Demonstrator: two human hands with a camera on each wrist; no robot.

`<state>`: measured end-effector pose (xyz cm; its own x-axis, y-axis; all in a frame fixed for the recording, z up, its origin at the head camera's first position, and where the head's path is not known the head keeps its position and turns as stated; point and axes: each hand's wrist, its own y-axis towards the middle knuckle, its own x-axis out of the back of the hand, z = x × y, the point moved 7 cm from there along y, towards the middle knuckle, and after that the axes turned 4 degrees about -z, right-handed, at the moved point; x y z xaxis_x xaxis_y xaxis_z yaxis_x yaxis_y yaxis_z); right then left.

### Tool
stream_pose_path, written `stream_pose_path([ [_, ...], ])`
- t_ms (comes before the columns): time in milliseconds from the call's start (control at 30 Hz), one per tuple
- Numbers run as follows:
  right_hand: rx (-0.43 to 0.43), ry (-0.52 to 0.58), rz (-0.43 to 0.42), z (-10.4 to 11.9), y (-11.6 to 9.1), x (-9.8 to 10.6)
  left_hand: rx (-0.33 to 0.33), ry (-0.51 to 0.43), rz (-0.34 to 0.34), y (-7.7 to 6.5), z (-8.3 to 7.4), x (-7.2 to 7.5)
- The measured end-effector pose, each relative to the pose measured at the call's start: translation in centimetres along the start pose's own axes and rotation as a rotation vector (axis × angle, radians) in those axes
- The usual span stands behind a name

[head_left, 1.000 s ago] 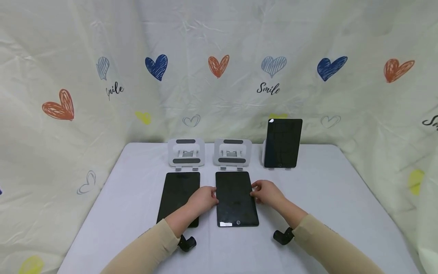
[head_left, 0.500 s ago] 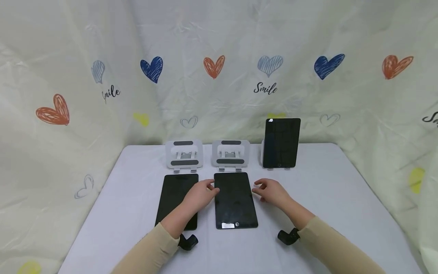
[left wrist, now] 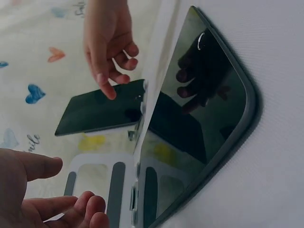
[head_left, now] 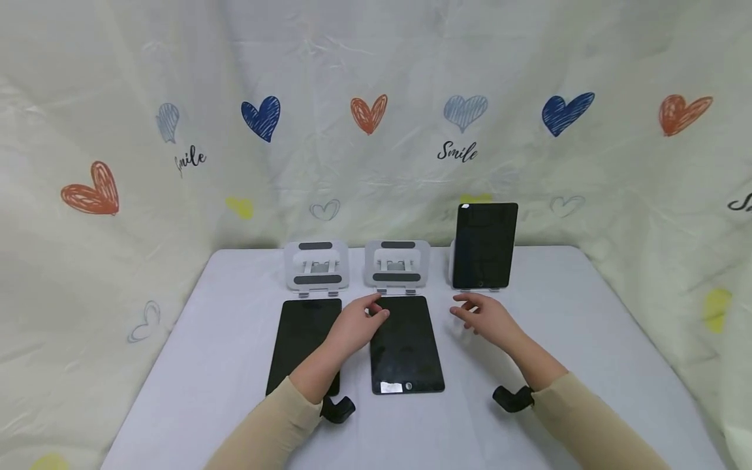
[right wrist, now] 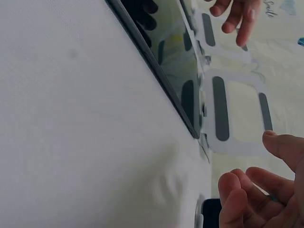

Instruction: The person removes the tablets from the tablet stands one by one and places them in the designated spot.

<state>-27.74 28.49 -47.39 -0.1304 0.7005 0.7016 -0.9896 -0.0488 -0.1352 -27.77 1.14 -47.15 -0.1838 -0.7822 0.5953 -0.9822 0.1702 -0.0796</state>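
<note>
– Pale heart-printed sheet [head_left: 411, 39] behind, white tabletop [head_left: 587, 313] below. Anything held?

– Nothing. Left hand [head_left: 352, 323]: slack, fingers loosely bent, thumb apart, raised over the upper left of the middle tablet [head_left: 407, 349]. Right hand [head_left: 489, 320]: likewise loose and half spread, in the air off the tablet's right edge.

– And that tablet?

– Flat on the tabletop, screen up, just in front of the middle stand [head_left: 397, 277].

– Likely trouble?

– Thin edge, low to the surface: hard to get under, apt to slip from a shallow pinch. Could tip or twist in an uneven two-handed lift. Might catch the support hooks [head_left: 410, 292] if pushed forward, with so slight a gap.

– Farther out?

– Left tablet [head_left: 299, 339], flat, partly hidden by the left forearm [head_left: 311, 375]: could be nudged by the left wrist camera [head_left: 339, 410] on a low sweep. Right tablet [head_left: 484, 245], propped upright on the right stand [head_left: 452, 266]: possibly toppled by a wide swing of the right hand.
</note>
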Motion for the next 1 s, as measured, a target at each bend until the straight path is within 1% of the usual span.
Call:
stream_pose_path([
  [200,0.013,0.002,-0.044,-0.6,0.4,1.8,-0.043,-0.028,-0.012,0.6,-1.3,-0.8],
  [333,0.012,0.018,-0.071,-0.8,0.5,2.9,-0.053,-0.049,-0.013,1.0,-2.2,-1.5],
  [467,0.008,0.024,-0.109,-1.0,0.6,4.1,-0.079,-0.064,-0.023,1.6,-3.1,-2.2],
  [667,0.014,0.04,-0.167,-1.7,1.0,5.8,-0.095,-0.106,-0.05,2.8,-4.2,-3.4],
  [900,-0.001,0.055,-0.246,-2.8,1.7,7.5,-0.108,-0.148,-0.118,4.4,-5.8,-4.7],
  [1000,-0.006,0.065,-0.272,-3.1,2.0,8.2,-0.103,-0.198,-0.132,5.0,-6.6,-5.3],
])
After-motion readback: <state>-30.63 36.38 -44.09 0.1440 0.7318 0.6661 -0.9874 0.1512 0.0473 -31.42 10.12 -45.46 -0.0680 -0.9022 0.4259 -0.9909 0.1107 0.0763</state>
